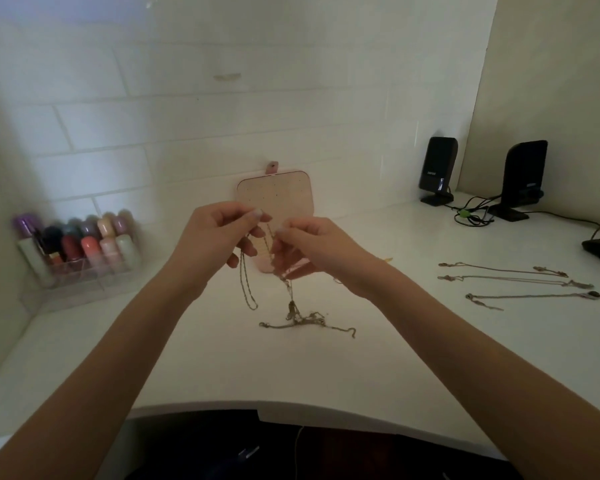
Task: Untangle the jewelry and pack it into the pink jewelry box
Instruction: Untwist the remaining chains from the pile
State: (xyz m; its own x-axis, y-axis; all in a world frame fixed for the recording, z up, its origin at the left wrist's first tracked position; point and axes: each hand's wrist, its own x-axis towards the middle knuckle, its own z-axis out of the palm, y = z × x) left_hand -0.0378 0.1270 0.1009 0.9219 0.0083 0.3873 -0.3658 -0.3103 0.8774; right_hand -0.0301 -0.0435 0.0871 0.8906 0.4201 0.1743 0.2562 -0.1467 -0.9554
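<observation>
1. Tangled thin gold chains [293, 315]: half lifted, the rest on the white counter [326, 368].
2. Left hand [215, 237] and right hand [312, 251] both pinch strands.
3. Three straightened chains [510, 282] lie aside; the open pink jewelry box [278, 192] looks unpacked yet.

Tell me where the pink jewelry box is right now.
In the head view the open pink jewelry box stands mid-table against the white tiled wall, directly behind the left hand and right hand.

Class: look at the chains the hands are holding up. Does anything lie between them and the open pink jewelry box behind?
Nothing visible does. Both the left hand and right hand pinch the tangled chains directly before the pink jewelry box.
</observation>
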